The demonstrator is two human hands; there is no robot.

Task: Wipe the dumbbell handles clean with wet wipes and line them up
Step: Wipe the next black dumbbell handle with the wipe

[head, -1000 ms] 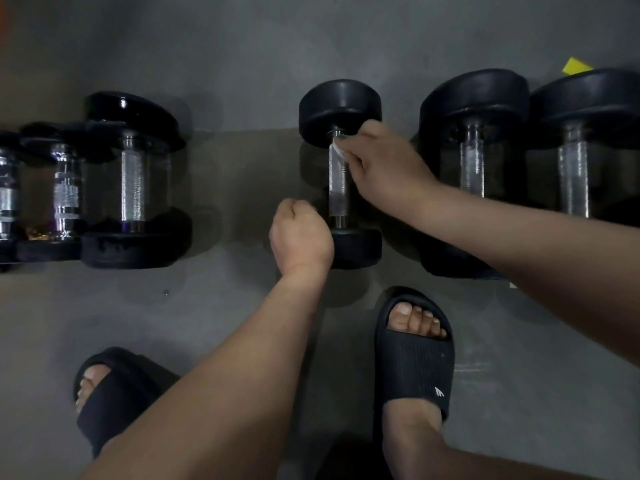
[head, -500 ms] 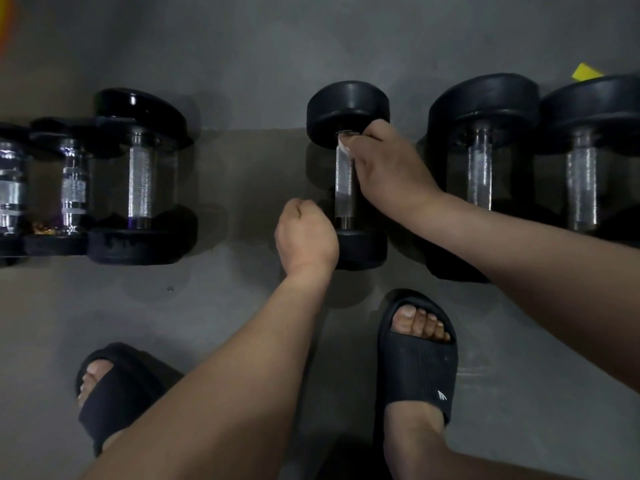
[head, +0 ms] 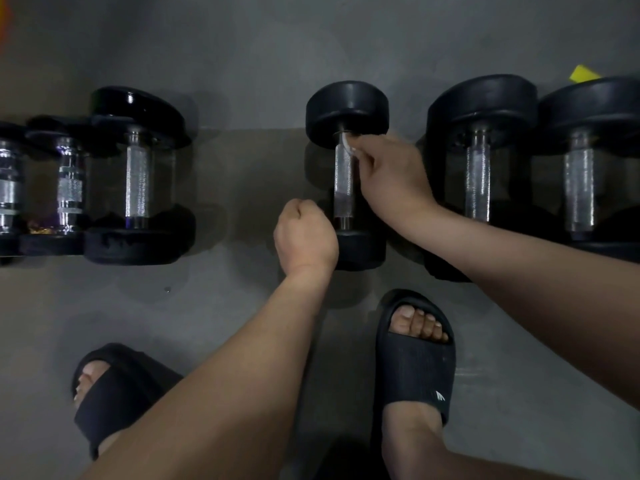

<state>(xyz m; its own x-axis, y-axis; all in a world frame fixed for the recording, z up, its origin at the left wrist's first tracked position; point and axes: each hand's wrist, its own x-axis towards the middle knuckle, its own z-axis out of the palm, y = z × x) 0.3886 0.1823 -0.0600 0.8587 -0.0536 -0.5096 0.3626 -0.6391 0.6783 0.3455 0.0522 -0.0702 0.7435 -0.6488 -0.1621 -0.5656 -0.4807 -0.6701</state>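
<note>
Since the handle (head: 343,181) runs toward the floor's (head: 207,306) far edge, the right hand (head: 394,178), fingers pinching the wet wipe (head: 345,144) at its far end, should stroke nearward; the left hand (head: 304,233) is fisted beside its near end.

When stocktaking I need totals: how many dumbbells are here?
6. At left: the edge dumbbell, cut by the frame, the small dumbbell, the larger dumbbell. The middle dumbbell stands apart. Then the right dumbbell and far-right dumbbell. Others may lie outside view.
</note>
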